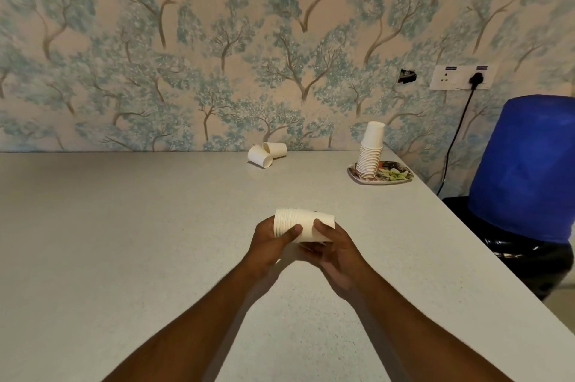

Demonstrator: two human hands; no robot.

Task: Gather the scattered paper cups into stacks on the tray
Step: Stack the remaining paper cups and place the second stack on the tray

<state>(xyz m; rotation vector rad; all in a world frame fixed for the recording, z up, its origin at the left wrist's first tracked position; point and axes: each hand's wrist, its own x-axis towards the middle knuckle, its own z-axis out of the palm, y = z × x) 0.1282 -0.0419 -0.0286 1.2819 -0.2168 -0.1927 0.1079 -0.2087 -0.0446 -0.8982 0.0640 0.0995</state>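
Note:
A short stack of white paper cups (306, 224) lies sideways in both hands above the middle of the table. My left hand (270, 243) grips its rim end and my right hand (334, 249) holds the base end. An upside-down tall stack of cups (370, 152) stands on the left part of a small floral tray (401, 177) at the far right of the table. Two loose cups lie on their sides by the wall: one (260, 156) in front, the other (275, 149) just behind it, touching.
The pale speckled table (124, 241) runs to a wall with tree-patterned wallpaper. Its right edge slants from the tray toward me. Beyond that edge stands a chair (525, 170) with a blue cover, and a socket panel (460, 77) with a black cable.

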